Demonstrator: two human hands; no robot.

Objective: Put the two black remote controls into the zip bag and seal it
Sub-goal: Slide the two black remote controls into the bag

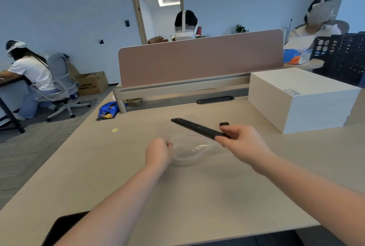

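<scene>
- Desk: beige top, mostly bare w/ a few bits round the work area.
- White box far right on desk, near the right hand but apart from it; small label on its top.
- Pink divider panel runs across far edge; dark cable slot in the desk just in front of it.
- Blue snack packet far left by the divider's foot; yellow dot sticker on desk a bit nearer.
- Dark flat item at near left edge, partly under the left forearm; can't tell what it is.
- Bkgd: people seated at other desks, grey office chair and cardboard box at far left.
- Zip bag: clear, centre of desk, btwn the two hands; mouth looks lifted at its left end, rest sagging to the top. Hard to see edges.
- Left hand: fingers curled tight, pinching bag's left edge; forearm reaches in from near left.
- Right hand: thumb + fingers closed round near end of long black remote, held off the desk, far end pointing left and away, above the bag's far side. Forearm comes in from near right.
- Second black remote: only a short end shows, just beyond the right hand's fingers, lying on desk; rest hidden by the hand.
</scene>
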